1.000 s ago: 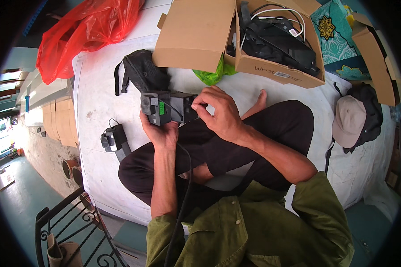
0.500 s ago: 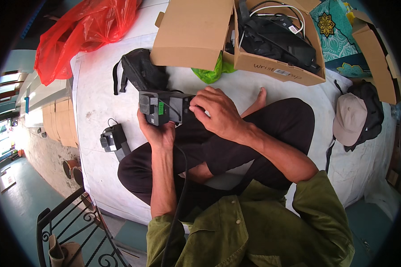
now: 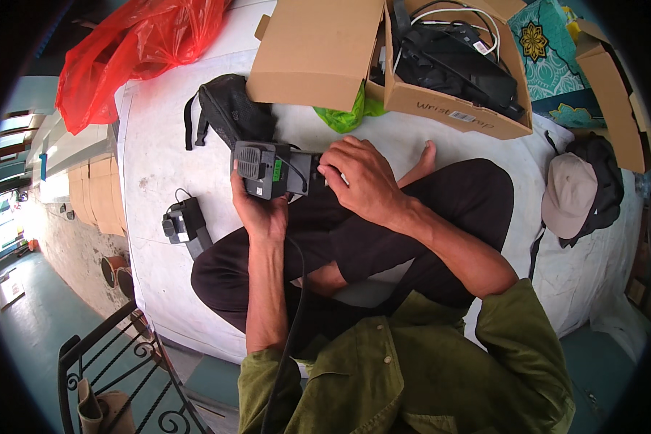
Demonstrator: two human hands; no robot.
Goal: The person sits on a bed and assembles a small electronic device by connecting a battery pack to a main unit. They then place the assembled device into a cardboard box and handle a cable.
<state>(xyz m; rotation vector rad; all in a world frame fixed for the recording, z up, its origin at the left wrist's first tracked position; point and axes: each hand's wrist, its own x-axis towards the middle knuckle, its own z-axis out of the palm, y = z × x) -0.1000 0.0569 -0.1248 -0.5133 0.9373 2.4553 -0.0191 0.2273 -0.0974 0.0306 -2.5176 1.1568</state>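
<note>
My left hand (image 3: pixel 265 215) is wrapped around a black boxy electronic device (image 3: pixel 256 165) from below, over my crossed legs. A round ribbed grille and a green label show on its upper face, and a short black cord loops over its right part. My right hand (image 3: pixel 363 176) is closed at the device's right end, thumb and fingertips pressed together there. What those fingertips grip is too small to make out. A black cable (image 3: pixel 296 318) runs from near my left wrist down past my shirt.
A second small black device (image 3: pixel 184 221) lies left of my knee. Behind the hands are a black pouch (image 3: pixel 231 112), a green plastic bag (image 3: pixel 340 118), and an open cardboard box (image 3: pixel 456 118) with black gear. A red bag (image 3: pixel 137 58) lies far left, a cap (image 3: pixel 568 194) right.
The device has turned in my left hand, so its grille face shows more fully. Both hands have shifted slightly right, the right fingers staying at the device's end.
</note>
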